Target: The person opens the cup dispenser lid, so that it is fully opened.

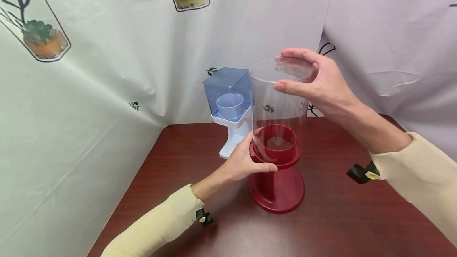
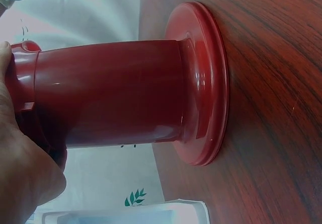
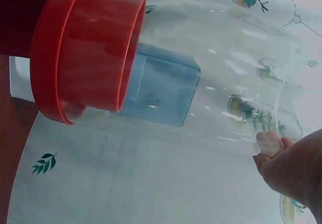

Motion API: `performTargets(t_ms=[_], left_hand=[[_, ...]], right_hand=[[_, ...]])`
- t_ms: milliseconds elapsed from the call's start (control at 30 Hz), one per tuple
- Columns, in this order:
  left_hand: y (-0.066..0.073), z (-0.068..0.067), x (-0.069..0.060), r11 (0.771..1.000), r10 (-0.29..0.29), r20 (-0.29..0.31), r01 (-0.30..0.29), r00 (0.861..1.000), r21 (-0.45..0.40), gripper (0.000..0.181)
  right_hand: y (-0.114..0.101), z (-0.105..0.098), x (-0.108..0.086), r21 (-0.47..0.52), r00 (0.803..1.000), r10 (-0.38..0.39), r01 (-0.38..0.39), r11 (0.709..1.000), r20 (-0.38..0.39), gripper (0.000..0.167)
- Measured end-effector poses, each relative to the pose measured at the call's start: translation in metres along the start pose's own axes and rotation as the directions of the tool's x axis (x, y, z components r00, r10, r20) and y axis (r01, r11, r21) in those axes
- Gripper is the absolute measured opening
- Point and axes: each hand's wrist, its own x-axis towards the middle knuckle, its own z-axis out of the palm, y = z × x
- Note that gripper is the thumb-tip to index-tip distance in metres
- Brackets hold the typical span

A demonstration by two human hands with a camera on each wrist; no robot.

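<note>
At centre-right, the right hand [image 1: 326, 82] is gripping the clear cylinder [image 1: 278, 104] by its top rim; lower, the left hand [image 1: 243, 161] is apparently grasping the red stand [image 1: 282, 195].

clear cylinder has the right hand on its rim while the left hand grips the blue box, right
Not quite: the left hand grips the red stand, as the head view shows, while the right hand is on the rim of the clear cylinder.
</note>
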Motion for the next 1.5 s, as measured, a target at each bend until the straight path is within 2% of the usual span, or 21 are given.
performTargets(t_ms=[433, 867, 1133, 1333, 1500], left_hand=[[-0.001, 0.0, 0.002, 1.0, 0.006, -0.007, -0.006, 1.0, 0.008, 0.092], [-0.001, 0.002, 0.001, 1.0, 0.015, 0.007, -0.015, 1.0, -0.012, 0.089], [0.001, 0.002, 0.001, 1.0, -0.006, -0.002, 0.006, 1.0, -0.01, 0.09], [-0.001, 0.002, 0.001, 1.0, 0.024, 0.001, -0.024, 1.0, -0.007, 0.091], [0.0, 0.002, 0.001, 0.999, 0.033, 0.006, -0.033, 0.999, -0.017, 0.09]], right_hand=[[0.003, -0.004, 0.006, -0.037, 1.0, 0.022, -0.023, 0.999, -0.019, 0.056], [-0.005, -0.002, -0.004, 0.061, 0.999, -0.033, 0.033, 0.998, -0.006, 0.057], [-0.004, -0.007, 0.0, 0.034, 1.0, 0.0, 0.0, 0.999, -0.012, 0.055], [-0.001, -0.012, 0.003, 0.031, 0.999, 0.029, -0.028, 0.999, -0.019, 0.053], [-0.003, -0.011, 0.002, 0.023, 1.0, 0.017, -0.017, 1.0, -0.007, 0.055]])
